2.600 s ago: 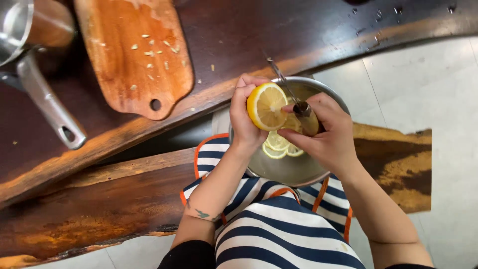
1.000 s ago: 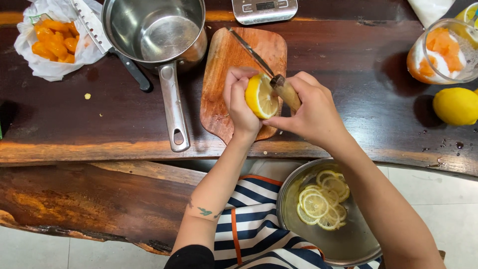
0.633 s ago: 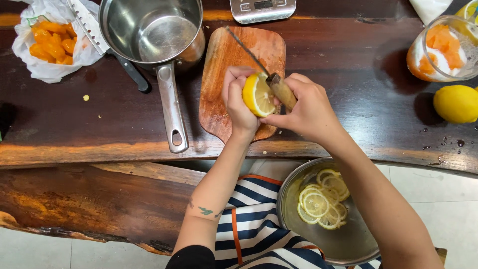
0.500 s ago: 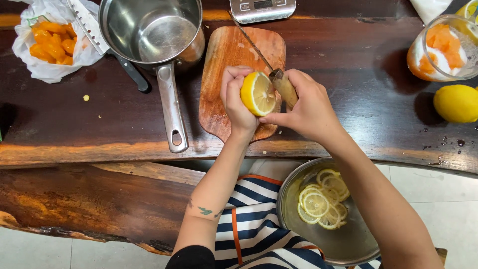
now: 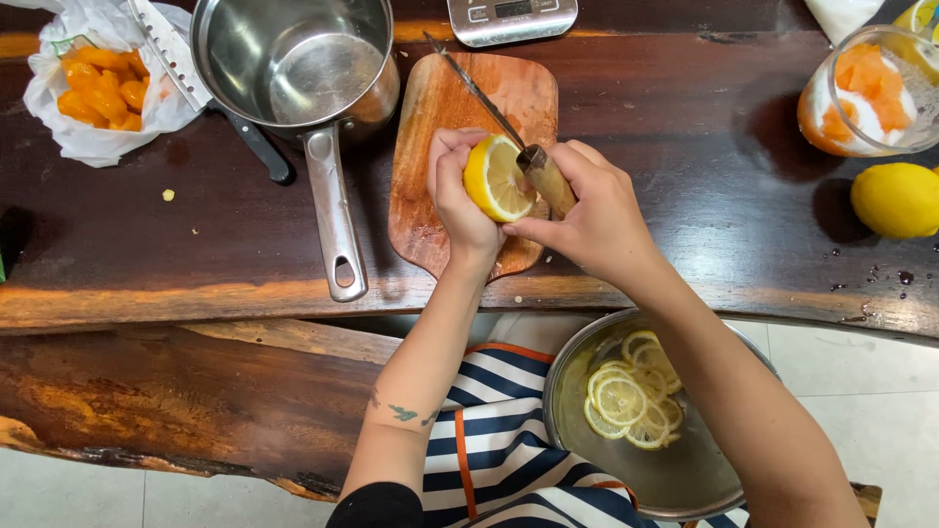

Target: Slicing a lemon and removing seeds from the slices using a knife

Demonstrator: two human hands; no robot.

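Observation:
My left hand (image 5: 460,205) grips a cut lemon (image 5: 495,180), its yellow cut face turned toward my right hand. A wooden-handled knife (image 5: 509,132) is held in my right hand (image 5: 587,215), its thin blade pointing up and left beside the lemon. Both hands hover over a small wooden cutting board (image 5: 460,127) on the dark wooden counter (image 5: 685,225). On my lap below the counter edge sits a metal bowl (image 5: 685,479) holding several lemon slices (image 5: 631,401).
A steel saucepan (image 5: 293,68) with a long handle stands left of the board. A white bag of orange pieces (image 5: 98,93) lies at far left. A scale (image 5: 509,18) is at the top. A glass jar (image 5: 861,93) and a whole lemon (image 5: 895,200) sit right.
Earlier the hands held the lemon over the bowl on the lap; they have risen above the cutting board. In the last second the lemon turned slightly and the knife shifted along its cut face.

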